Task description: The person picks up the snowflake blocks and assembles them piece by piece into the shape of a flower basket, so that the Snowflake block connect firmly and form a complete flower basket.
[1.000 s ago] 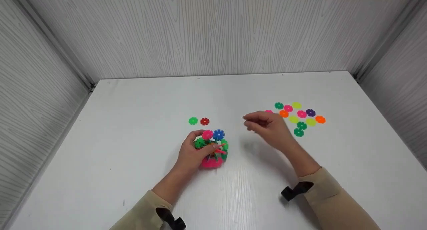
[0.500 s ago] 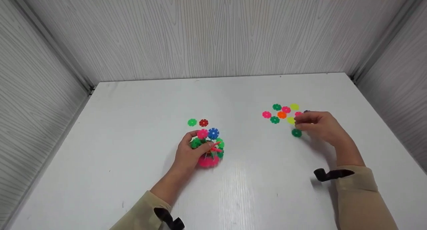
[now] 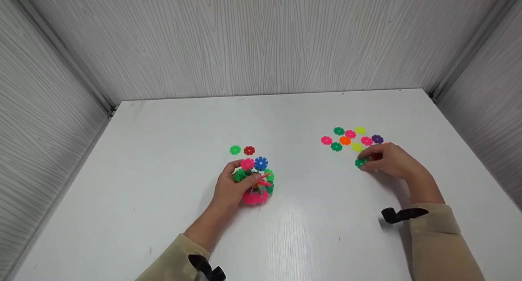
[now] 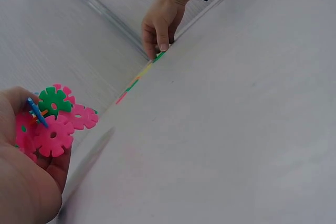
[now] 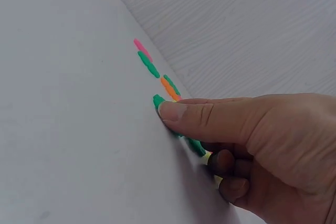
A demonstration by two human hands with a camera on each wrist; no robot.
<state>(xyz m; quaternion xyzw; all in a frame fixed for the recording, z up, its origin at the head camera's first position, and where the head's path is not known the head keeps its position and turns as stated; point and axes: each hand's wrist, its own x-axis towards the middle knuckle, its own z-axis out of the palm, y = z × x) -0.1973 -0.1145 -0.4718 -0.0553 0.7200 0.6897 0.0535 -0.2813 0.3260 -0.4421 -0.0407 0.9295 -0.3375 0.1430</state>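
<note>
Currently gripping a cluster of joined discs [image 4: 60,124] in the left hand [image 3: 230,186]; pinching a green disc [image 3: 359,163] in the right hand [image 3: 390,162], beside loose discs [image 3: 343,141] on the counter [image 3: 306,232], well to the cluster's right.

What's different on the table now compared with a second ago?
The right hand has moved to the right, away from the cluster of joined discs, and now pinches a green disc at the near side of the scattered discs. The left hand still holds the cluster; the light green disc and red disc stay put.
</note>
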